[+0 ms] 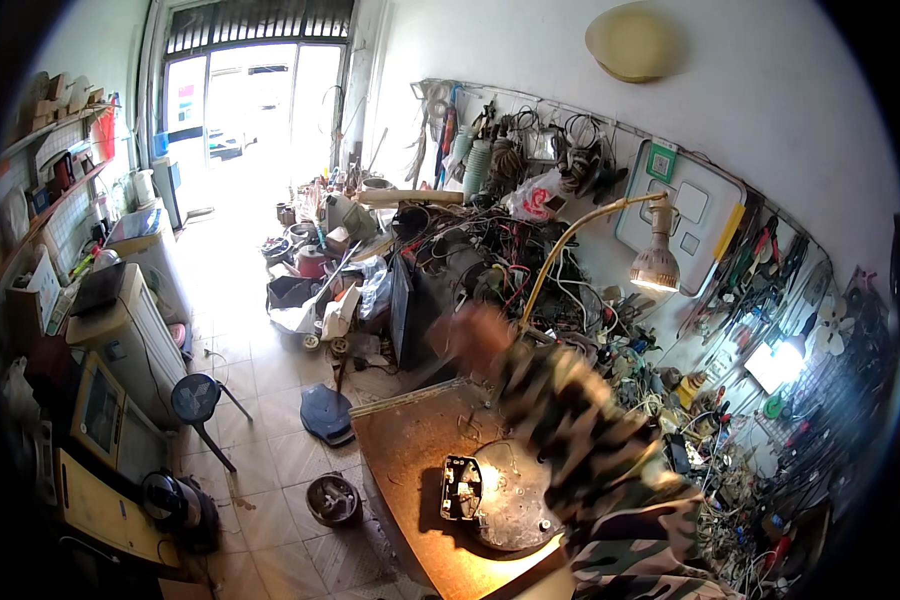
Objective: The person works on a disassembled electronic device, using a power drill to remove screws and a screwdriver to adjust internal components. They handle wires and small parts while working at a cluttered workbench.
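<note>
My right hand, at the end of a camouflage sleeve, reaches over the far edge of the brown worktable toward the crowded heap behind it. Motion smears its fingers, so I cannot tell whether they hold anything. A small black-framed mechanism with pale metal parts sits on the table, at the left edge of a round, worn metal plate. Neither is touched by the hand. My left hand is out of view.
A lit lamp hangs from a yellow curved arm at the right. Tangled cables and parts pile up behind the table. A round stool, a dark blue base and a bucket stand on the floor.
</note>
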The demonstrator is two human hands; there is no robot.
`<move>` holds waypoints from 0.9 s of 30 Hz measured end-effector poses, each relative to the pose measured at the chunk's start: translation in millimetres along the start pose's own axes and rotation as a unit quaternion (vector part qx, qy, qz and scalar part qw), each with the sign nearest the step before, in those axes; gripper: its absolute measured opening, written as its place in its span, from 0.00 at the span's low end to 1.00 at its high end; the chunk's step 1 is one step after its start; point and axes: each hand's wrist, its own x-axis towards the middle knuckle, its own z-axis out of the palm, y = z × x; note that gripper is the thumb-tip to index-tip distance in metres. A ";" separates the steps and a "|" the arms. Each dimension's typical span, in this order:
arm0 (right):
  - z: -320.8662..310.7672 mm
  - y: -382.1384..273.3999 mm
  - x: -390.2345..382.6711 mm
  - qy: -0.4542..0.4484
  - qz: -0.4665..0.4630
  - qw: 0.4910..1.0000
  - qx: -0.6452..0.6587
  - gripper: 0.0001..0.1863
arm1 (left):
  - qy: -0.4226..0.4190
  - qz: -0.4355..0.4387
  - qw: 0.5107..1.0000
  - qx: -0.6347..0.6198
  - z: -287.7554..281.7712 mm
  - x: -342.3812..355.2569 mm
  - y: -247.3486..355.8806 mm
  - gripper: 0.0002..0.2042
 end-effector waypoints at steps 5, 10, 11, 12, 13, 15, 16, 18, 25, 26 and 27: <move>-150.0 47.4 72.4 0.227 0.250 0.934 -0.120 0.15 | -0.012 0.014 1.000 0.022 -8.3 8.2 -12.6 0.10; -102.4 24.6 -42.1 0.054 0.199 0.976 0.072 0.15 | -0.057 0.056 0.996 0.035 -25.6 25.3 -53.5 0.13; -86.4 2.0 -78.1 0.007 0.207 0.975 0.080 0.13 | -0.069 0.064 0.995 0.027 -23.8 35.0 -63.0 0.13; -80.7 -19.0 -112.2 -0.079 0.192 0.975 0.085 0.13 | -0.105 0.073 0.990 0.066 -3.7 32.5 -55.7 0.13; -78.5 -39.7 -146.5 -0.164 0.178 0.966 0.089 0.14 | -0.076 0.011 0.996 0.044 23.8 31.0 -50.2 0.13; -7.4 -34.5 -247.1 -0.268 0.236 0.906 0.227 0.15 | -0.051 0.057 0.995 0.057 20.5 -1.2 -16.5 0.12; -7.9 -47.6 -281.4 -0.327 0.287 0.868 0.238 0.16 | -0.107 0.058 0.992 0.046 27.5 15.3 -25.3 0.12; 0.5 -67.7 -347.1 -0.383 0.358 0.809 0.264 0.17 | -0.090 0.038 0.993 0.058 52.2 16.2 -22.2 0.11; -18.6 -66.2 -478.5 -0.325 0.562 0.683 0.335 0.14 | -0.122 0.064 0.974 0.178 184.0 -7.9 -2.1 0.11; -25.3 -57.8 -479.3 -0.296 0.537 0.709 0.347 0.13 | -0.140 0.083 0.968 0.191 204.3 -11.1 -4.1 0.11; -39.0 -49.7 -464.8 -0.313 0.576 0.672 0.344 0.13 | -0.143 0.089 0.968 0.187 230.6 -15.3 -8.2 0.12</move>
